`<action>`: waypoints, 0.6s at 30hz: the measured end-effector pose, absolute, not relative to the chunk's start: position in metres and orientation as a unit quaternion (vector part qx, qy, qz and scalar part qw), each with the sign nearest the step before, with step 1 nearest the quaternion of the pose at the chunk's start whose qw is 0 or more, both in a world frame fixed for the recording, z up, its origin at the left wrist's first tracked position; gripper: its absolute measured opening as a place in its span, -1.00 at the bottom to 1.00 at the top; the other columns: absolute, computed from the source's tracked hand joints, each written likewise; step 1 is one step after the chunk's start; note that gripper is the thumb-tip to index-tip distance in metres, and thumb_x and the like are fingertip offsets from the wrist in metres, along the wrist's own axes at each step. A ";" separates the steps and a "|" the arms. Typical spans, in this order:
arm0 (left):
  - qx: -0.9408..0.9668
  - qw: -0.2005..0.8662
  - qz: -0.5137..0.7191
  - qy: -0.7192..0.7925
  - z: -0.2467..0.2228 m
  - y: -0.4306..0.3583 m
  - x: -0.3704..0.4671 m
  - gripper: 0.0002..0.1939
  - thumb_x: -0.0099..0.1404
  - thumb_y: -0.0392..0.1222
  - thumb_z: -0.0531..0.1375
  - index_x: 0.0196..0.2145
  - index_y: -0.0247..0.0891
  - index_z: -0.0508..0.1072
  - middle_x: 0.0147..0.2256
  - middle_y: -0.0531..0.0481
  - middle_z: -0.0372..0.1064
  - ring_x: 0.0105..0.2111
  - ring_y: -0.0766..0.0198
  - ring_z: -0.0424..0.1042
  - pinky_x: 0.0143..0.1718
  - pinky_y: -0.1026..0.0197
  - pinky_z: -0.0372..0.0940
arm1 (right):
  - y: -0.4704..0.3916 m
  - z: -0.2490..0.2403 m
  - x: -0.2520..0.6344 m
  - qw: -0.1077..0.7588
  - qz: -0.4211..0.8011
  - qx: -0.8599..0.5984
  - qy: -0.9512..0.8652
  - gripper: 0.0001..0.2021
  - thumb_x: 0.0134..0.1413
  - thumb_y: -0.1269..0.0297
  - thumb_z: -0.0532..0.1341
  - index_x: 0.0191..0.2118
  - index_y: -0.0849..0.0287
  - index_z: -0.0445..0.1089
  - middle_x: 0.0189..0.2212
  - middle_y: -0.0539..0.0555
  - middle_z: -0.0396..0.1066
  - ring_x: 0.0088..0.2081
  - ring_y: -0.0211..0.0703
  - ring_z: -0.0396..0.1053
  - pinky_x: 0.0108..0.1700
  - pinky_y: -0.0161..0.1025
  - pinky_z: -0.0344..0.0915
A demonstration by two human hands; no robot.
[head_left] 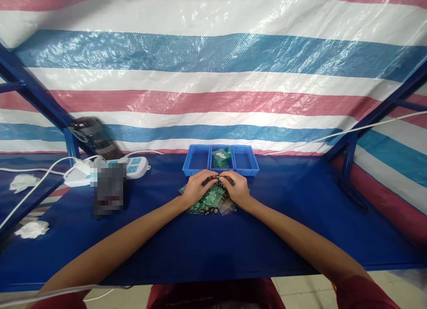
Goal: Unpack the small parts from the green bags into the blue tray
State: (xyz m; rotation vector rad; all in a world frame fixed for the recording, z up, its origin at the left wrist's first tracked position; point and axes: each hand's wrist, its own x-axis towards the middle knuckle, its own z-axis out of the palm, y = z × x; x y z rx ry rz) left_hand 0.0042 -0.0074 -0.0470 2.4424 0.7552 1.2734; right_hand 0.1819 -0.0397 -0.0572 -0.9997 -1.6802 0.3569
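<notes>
My left hand [196,187] and my right hand [237,188] meet over the middle of the blue table, fingertips pinched together around a small dark part [218,177]. Beneath them lies a pile of green pieces in clear bags [211,198], with small dark metallic parts [210,210] at its near edge. Just beyond my fingers stand three joined blue trays [197,172]. The middle tray holds a bag with green and white contents [221,156]; the left and right trays show bare bottoms.
On the left of the blue table [207,251] are a white power strip [137,167] with cables, a blurred dark object [109,191], a dark container [96,135] and crumpled white tissues [32,229]. Blue frame bars [350,153] and a striped sheet [213,82] stand behind.
</notes>
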 end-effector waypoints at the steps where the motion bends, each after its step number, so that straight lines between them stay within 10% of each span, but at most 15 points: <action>1: 0.847 0.144 0.441 0.260 -0.047 -0.007 0.004 -0.80 0.33 -0.19 0.14 -0.10 -0.23 0.42 -0.30 -0.06 0.44 -0.39 0.33 0.40 -0.43 0.30 0.33 | -0.040 -0.057 0.182 0.545 0.153 -0.423 -0.708 -0.79 0.23 0.18 0.10 -0.26 0.14 0.43 -0.38 0.07 0.46 -0.43 -0.21 0.38 -0.36 -0.28 0.35; 18: 0.831 0.134 0.456 0.289 -0.041 -0.014 0.006 -0.79 0.34 -0.15 0.11 -0.13 -0.26 0.44 -0.27 -0.08 0.48 -0.39 0.32 0.45 -0.42 0.30 0.39 | -0.043 -0.053 0.184 0.537 0.142 -0.428 -0.713 -0.75 0.24 0.17 0.07 -0.26 0.16 0.44 -0.40 0.09 0.44 -0.42 -0.19 0.37 -0.33 -0.25 0.33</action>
